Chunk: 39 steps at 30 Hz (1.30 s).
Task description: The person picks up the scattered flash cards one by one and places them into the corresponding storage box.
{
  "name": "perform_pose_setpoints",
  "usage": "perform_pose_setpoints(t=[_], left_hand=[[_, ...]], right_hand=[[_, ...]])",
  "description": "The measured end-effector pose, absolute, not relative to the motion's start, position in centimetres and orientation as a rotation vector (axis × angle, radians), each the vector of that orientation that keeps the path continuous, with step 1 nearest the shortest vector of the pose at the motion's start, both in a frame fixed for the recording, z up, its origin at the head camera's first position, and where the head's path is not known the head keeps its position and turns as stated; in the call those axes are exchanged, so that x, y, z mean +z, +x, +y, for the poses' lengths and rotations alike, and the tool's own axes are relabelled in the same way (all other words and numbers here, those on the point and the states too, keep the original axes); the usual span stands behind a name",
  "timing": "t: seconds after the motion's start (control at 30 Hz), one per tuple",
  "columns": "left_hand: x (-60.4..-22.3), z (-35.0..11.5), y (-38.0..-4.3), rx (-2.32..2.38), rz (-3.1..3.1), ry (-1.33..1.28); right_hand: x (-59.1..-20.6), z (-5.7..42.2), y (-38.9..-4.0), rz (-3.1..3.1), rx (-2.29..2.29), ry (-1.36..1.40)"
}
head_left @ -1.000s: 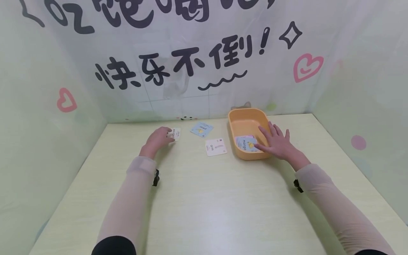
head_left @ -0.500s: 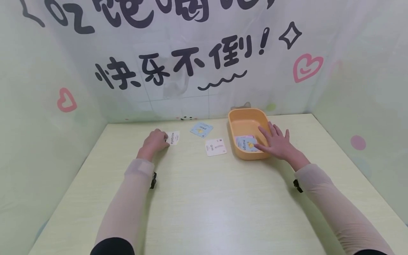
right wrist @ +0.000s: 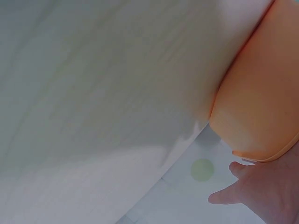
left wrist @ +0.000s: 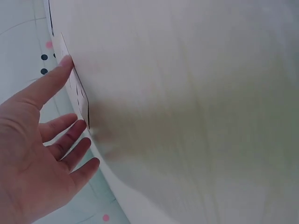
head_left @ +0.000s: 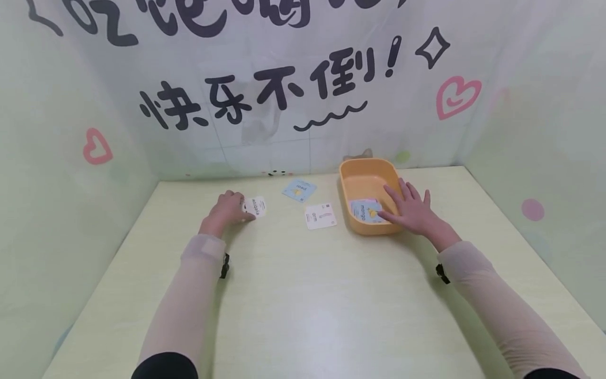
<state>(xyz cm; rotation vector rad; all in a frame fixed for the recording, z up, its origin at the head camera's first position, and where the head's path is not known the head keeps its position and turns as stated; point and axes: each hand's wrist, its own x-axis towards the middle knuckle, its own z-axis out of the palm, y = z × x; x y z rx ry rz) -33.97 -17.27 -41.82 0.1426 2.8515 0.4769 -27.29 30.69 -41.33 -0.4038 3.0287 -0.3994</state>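
In the head view my left hand is at the far left of the table, with thumb and fingertips at the edges of a white "eyebrow" flashcard. The left wrist view shows the thumb on one side of this card and fingertips at its other end; the card's left part is hidden by the hand. My right hand rests with spread fingers on the right rim of an orange tray, its thumb reaching inside. A blue "mango" flashcard lies in the tray over a pinkish card.
Between the left hand and the tray lie a blue "pear" flashcard and a white "arm" flashcard, both flat on the pale table. A printed curtain stands right behind the table's far edge.
My left hand has shifted a little to the left and nearer, and the eyebrow card has moved nearer and turned slightly with it. The right hand and tray stay in place.
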Motion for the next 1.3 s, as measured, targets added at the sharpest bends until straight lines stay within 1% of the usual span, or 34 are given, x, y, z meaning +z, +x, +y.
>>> perform_pose_setpoints(t=[0.2,0.57,1.03,1.3], left_hand=[[-41.5,-17.4,-33.5,0.541,2.832,0.057],[-40.7,-16.4,-33.2,0.809,2.802,0.013],[-40.6,-16.5,-33.4,0.815,2.920,0.040],[-40.3,-16.1,-33.5,1.017,2.880,0.026]], right_hand=[[-41.2,30.7,-27.4,3.028,-0.401,-0.409],[-41.2,30.8,-27.5,3.038,-0.398,-0.411],[-41.2,30.8,-27.6,3.042,-0.399,-0.423],[-41.5,30.9,-27.5,3.033,-0.402,-0.414]])
